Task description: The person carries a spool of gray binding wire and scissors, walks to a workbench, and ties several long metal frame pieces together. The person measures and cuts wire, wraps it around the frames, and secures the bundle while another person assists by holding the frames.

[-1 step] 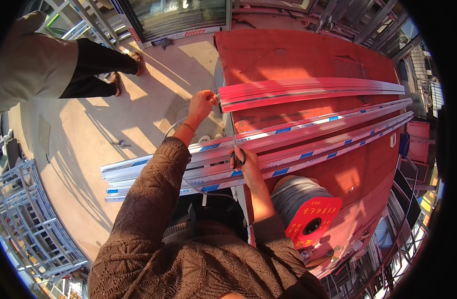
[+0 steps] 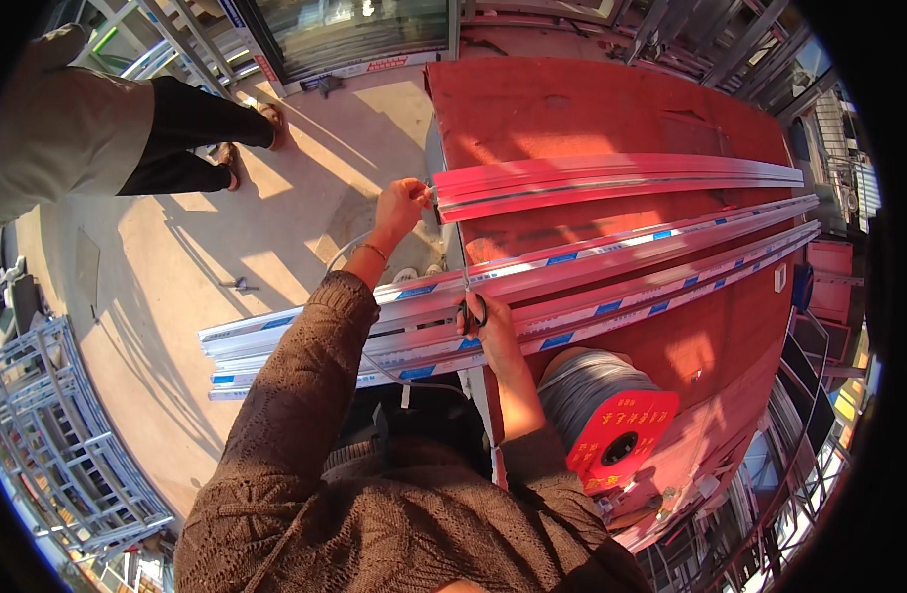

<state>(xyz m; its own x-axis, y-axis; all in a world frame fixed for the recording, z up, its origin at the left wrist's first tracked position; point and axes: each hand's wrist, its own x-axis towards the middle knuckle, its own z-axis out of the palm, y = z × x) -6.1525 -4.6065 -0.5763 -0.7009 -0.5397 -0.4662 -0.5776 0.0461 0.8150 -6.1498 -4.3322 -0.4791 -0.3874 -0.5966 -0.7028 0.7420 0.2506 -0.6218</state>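
Observation:
My left hand (image 2: 402, 206) is closed in a pinch at the near-left end of a long aluminium profile (image 2: 611, 186), which looks red and silver in the light. A thin grey strip (image 2: 346, 251) curves up to this hand from behind my forearm; its tip is hidden by the fingers. Lower and to the right, my right hand (image 2: 491, 324) grips scissors (image 2: 472, 314) with black handles, blades pointing away from me. Under my arms lie several more long profiles (image 2: 611, 259) with blue-and-white film. Beside my right forearm is a spool (image 2: 626, 435) of grey strip with a red flange.
The red-topped table (image 2: 592, 119) carries the profiles, whose left ends stick out past its edge. A person (image 2: 127, 138) in dark trousers stands at the upper left. Metal frames (image 2: 68, 425) are stacked at the lower left, and a glazed frame (image 2: 354, 40) stands at the back.

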